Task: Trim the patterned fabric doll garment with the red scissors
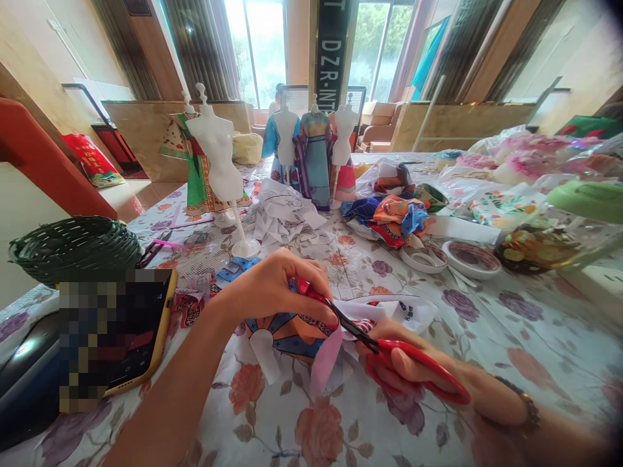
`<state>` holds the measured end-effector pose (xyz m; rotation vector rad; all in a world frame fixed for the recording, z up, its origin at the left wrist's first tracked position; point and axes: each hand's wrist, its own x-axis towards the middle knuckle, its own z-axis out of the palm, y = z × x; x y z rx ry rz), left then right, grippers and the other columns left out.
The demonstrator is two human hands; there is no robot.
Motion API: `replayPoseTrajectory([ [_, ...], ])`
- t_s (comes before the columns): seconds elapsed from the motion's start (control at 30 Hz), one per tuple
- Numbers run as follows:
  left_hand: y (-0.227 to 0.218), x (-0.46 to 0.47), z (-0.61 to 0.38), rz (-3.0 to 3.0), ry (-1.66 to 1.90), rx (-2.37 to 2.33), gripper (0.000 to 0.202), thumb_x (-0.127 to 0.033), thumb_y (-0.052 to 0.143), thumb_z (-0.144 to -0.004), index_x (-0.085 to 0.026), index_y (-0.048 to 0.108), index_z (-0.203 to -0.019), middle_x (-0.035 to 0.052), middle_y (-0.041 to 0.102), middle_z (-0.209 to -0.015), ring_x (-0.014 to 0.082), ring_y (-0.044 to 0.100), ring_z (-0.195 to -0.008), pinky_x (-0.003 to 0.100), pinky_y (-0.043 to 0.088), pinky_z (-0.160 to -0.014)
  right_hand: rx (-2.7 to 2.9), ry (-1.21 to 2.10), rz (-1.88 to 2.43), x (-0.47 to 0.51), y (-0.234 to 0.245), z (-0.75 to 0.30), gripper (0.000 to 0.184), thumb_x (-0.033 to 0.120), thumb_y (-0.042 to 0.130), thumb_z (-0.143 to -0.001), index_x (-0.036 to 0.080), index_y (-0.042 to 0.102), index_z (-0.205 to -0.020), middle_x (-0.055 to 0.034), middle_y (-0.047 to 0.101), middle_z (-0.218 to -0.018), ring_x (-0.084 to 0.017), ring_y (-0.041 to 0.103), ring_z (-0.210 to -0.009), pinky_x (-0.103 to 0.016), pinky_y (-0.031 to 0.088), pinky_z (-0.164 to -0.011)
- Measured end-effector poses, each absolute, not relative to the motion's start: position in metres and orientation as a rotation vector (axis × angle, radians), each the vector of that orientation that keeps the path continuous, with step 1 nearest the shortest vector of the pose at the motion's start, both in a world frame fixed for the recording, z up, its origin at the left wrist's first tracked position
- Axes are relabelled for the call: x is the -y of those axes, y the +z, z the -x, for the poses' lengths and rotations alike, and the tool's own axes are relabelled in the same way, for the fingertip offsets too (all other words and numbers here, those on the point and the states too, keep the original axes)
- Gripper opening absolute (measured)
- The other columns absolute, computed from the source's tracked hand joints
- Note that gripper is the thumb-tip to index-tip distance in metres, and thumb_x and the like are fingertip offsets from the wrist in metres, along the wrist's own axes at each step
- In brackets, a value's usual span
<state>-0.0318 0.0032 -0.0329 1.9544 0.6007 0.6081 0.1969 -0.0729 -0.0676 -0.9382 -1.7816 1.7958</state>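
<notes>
My right hand (396, 360) is wrapped round the red handles of a pair of scissors (363, 334), whose dark blades point up and left. The blades lie at a piece of printed fabric (311, 324) in blue, orange and red, with a pink strip hanging from it. My left hand (287, 285) pinches this fabric, thumb and finger close to the blade tips. Whether the blades are apart or together is hard to make out. Another white and red printed piece (399, 308) lies behind the scissors. Part of the fabric is hidden under my left hand.
A white mannequin (217, 155) stands ahead; dressed mannequins (314, 155) stand farther back. White scraps (287, 211) and colourful fabric (389, 214) are heaped on the flowered tablecloth (311, 428). A phone (141, 344) and green basket (73, 250) are left; tape rolls (471, 259) and a jar (540, 243) right.
</notes>
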Motion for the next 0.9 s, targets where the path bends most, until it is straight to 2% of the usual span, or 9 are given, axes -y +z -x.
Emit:
replayPoseTrajectory([
  [0.17, -0.033, -0.003, 0.032, -1.947, 0.624, -0.58, 0.009, -0.025, 0.085, -0.066, -0.021, 0.077, -0.069, 0.0007, 0.068, -0.066, 0.015, 0.059, -0.068, 0.031, 0.048, -0.074, 1.906, 1.941, 0.758, 0.066, -0.075, -0.201, 0.063, 0.079, 0.047, -0.079, 0.021, 0.038, -0.054, 0.0014, 0.041, -0.054, -0.011, 0.034, -0.049, -0.025, 0.028, -0.046],
  [0.3, -0.032, -0.003, 0.032, -1.936, 0.626, -0.559, 0.008, -0.022, 0.084, -0.067, -0.02, 0.077, -0.069, 0.0007, 0.067, -0.066, 0.0145, 0.058, -0.068, 0.031, 0.049, -0.075, 1.821, 1.832, 0.876, 0.07, -0.073, -0.199, 0.064, 0.078, 0.042, -0.082, 0.021, 0.034, -0.054, 0.0023, 0.038, -0.057, -0.011, 0.032, -0.052, -0.024, 0.031, -0.05],
  [0.47, -0.033, -0.003, 0.033, -1.945, 0.616, -0.566, 0.011, -0.028, 0.085, -0.067, -0.02, 0.078, -0.07, 0.0022, 0.069, -0.066, 0.0156, 0.059, -0.069, 0.032, 0.05, -0.075, 1.93, 1.9, 0.815, 0.066, -0.074, -0.202, 0.065, 0.081, 0.042, -0.081, 0.022, 0.033, -0.056, 0.003, 0.038, -0.057, -0.011, 0.034, -0.051, -0.025, 0.034, -0.049],
  [0.6, -0.033, -0.003, 0.033, -1.944, 0.613, -0.566, 0.012, -0.03, 0.085, -0.067, -0.02, 0.078, -0.069, 0.0026, 0.069, -0.067, 0.016, 0.06, -0.069, 0.033, 0.05, -0.076, 1.93, 1.877, 0.821, 0.063, -0.08, -0.204, 0.065, 0.082, 0.043, -0.079, 0.021, 0.034, -0.056, 0.0034, 0.038, -0.056, -0.01, 0.032, -0.05, -0.025, 0.032, -0.048],
  [0.8, -0.032, -0.002, 0.033, -1.936, 0.606, -0.573, 0.008, -0.024, 0.085, -0.067, -0.021, 0.078, -0.069, 0.0012, 0.068, -0.067, 0.0149, 0.059, -0.069, 0.03, 0.049, -0.073, 1.915, 1.849, 0.771, 0.063, -0.082, -0.204, 0.065, 0.079, 0.045, -0.081, 0.021, 0.036, -0.055, 0.0041, 0.037, -0.049, -0.009, 0.03, -0.045, -0.026, 0.028, -0.047],
  [0.9, -0.031, -0.002, 0.033, -1.924, 0.595, -0.574, 0.007, -0.022, 0.084, -0.067, -0.021, 0.078, -0.068, 0.0004, 0.068, -0.067, 0.0142, 0.058, -0.068, 0.03, 0.047, -0.072, 1.87, 1.907, 0.759, 0.063, -0.082, -0.204, 0.063, 0.077, 0.048, -0.08, 0.02, 0.036, -0.056, 0.0041, 0.037, -0.052, -0.009, 0.031, -0.047, -0.024, 0.026, -0.045],
])
